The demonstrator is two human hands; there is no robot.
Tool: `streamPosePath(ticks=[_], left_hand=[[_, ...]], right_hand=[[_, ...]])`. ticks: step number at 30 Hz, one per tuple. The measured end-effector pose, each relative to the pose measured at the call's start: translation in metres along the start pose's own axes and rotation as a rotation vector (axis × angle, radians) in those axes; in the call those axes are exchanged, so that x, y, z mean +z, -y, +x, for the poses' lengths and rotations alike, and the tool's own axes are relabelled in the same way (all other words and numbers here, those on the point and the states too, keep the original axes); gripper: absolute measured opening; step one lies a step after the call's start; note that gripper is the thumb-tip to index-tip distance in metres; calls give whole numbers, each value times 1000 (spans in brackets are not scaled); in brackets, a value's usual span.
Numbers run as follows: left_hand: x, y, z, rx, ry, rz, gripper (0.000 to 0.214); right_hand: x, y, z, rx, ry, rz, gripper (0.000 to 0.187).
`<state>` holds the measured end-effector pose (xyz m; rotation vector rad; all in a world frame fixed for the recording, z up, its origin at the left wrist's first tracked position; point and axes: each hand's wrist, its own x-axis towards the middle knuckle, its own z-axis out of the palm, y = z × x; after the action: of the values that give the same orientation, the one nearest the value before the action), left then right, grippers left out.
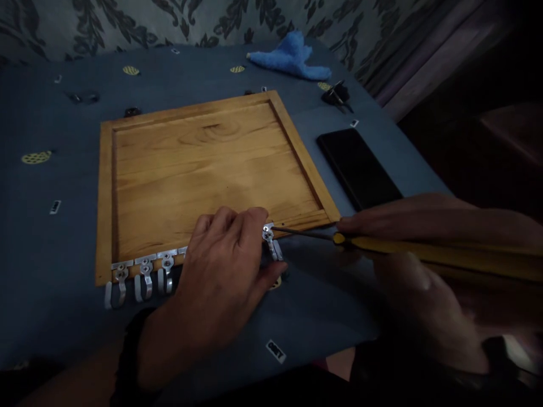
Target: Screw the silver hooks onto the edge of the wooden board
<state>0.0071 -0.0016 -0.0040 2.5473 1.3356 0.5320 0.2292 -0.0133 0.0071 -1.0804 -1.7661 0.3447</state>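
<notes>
Yellow screwdriver [394, 247] gripped snug in right hand [432, 299], left hand [223, 260] clamped on shiny hook rail [167, 261], grainy wooden board [212, 169] just beyond.

Wooden framed panel [212, 169], one: lies flat on a blue printed tablecloth [46, 243]. Metal hook rail [146, 262]: runs along the panel's near edge, middle covered. Left hand [223, 265], dark wristband [129, 356]: curls over the rail. Right hand [428, 305]: grips a yellow-handled screwdriver [424, 251], tip at the rightmost hook [268, 233]. Black flat object [358, 167], phone-like: right of panel. Blue fluffy cloth [292, 57]: beyond the panel.
</notes>
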Motion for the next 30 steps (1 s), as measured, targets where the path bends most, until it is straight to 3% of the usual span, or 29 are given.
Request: streamPosePath(ticks=[1,7,14,20,26,30], left_hand=[[0,0,0,-2,2,1,45],[0,0,1,0,12,9,45],[0,-1,0,-12,36,17,40],[0,0,0,0,34,23,44],[-1,0,0,1,24,20,40],[-2,0,0,-10,32,20,40]], right_hand=[[3,-2,1,-83,33,21,13],[9,8,4,23,43,-15,19],[13,9,7,-50,65,-10,25],[16,6,7,-72,0,-22,21],[17,13,10,21,70,20,25],[14,16,19,68,75,35,16]])
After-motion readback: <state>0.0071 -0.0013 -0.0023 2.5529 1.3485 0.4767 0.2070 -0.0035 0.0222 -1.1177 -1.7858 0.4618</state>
